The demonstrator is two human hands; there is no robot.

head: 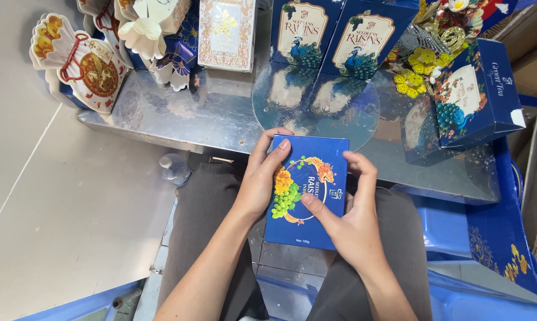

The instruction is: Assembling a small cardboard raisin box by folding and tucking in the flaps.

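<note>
Two bare forearms rise from the bottom edge of the frame over a lap in dark grey trousers point(209, 226), and between them one flat blue rectangular carton with a printed wreath of green grapes and orange flowers point(309, 190) is held at lower centre, above the knees and just below the near edge of the shiny metal table point(179, 119). Its long axis runs up and down the frame, tilted slightly, with the top end toward the table and the printed face toward the camera. The left hand point(262, 178) clasps the carton's left edge, fingers curled over the upper left corner. The right hand point(351, 220) grips the right edge, thumb pressed on the face, fingers bent along the side. On the table stand two upright blue boxes with peacock labels point(331, 30) at upper centre, behind one round glass disc point(316, 101). One larger blue box with a peacock and flower print point(476, 95) lies tilted at upper right. One white and gold patterned box point(227, 32) stands left of the pair, and one fan-shaped white and red carton point(81, 62) sits at upper left. One clear plastic bottle point(174, 168) shows below the table edge.
</note>
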